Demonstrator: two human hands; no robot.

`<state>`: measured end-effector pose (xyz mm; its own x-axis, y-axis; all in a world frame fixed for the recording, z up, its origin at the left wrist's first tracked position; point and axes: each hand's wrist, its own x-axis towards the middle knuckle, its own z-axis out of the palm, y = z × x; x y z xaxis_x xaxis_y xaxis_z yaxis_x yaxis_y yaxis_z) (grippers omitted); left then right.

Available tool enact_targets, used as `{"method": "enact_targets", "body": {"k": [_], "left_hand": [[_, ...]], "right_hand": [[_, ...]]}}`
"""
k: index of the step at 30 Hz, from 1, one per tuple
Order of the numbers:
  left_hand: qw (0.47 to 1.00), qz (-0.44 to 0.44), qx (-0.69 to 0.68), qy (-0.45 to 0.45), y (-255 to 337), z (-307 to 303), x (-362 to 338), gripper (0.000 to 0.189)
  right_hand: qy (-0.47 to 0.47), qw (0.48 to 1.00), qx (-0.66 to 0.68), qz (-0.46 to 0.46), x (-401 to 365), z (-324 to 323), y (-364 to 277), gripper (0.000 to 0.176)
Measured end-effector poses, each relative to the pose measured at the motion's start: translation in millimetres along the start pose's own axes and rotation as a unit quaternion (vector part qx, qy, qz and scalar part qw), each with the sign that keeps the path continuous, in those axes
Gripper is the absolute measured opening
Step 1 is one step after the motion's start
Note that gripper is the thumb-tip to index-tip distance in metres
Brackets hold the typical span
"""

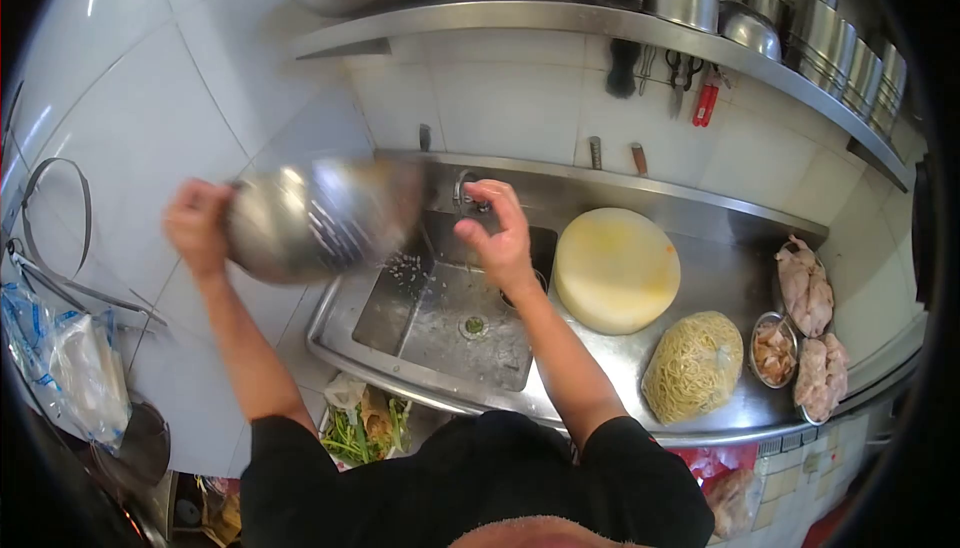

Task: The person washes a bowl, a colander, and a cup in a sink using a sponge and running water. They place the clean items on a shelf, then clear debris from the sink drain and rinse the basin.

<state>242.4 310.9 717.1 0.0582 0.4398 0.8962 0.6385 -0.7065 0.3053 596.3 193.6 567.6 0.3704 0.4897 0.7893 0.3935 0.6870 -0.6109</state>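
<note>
My left hand [198,228] grips the rim of a large metal bowl [290,223], which is tipped on its side over the left end of the sink [450,353] and blurred by motion. Below its mouth, white bits and drops scatter in the basin. Beside the tap [468,193] at the sink's back edge, my right hand [500,238] is raised with thumb and fingers apart, holding nothing. A drain strainer [473,326] sits in the basin floor.
Right of the sink stand a thick round chopping block [616,270], a bag of noodles [694,366], a bowl of meat pieces [773,350] and raw poultry [805,288]. A steel shelf [560,16] with pots runs overhead. Vegetable scraps [365,430] lie below the sink.
</note>
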Motion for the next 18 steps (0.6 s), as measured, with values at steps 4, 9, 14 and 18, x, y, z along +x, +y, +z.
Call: {"method": "enact_targets", "body": {"k": [4, 9, 14, 18], "left_hand": [[0.966, 0.016, 0.024, 0.258, 65.4, -57.3, 115.5, 0.035], [0.864, 0.251, 0.208, 0.383, 47.2, -10.4, 270.8, 0.041], [0.979, 0.147, -0.115, 0.086, 157.3, 81.2, 256.7, 0.026], [0.984, 0.159, 0.014, -0.08, 83.0, 155.7, 333.0, 0.056]], "right_hand": [[0.043, 0.976, 0.051, 0.208, -71.9, -28.9, 55.7, 0.022], [0.043, 0.911, 0.048, 0.406, -199.3, -59.9, 77.7, 0.014], [0.13, 0.856, 0.079, 0.495, -273.4, -83.7, 68.7, 0.011], [0.181, 0.842, 0.017, 0.508, -310.2, -122.4, 66.6, 0.01]]}}
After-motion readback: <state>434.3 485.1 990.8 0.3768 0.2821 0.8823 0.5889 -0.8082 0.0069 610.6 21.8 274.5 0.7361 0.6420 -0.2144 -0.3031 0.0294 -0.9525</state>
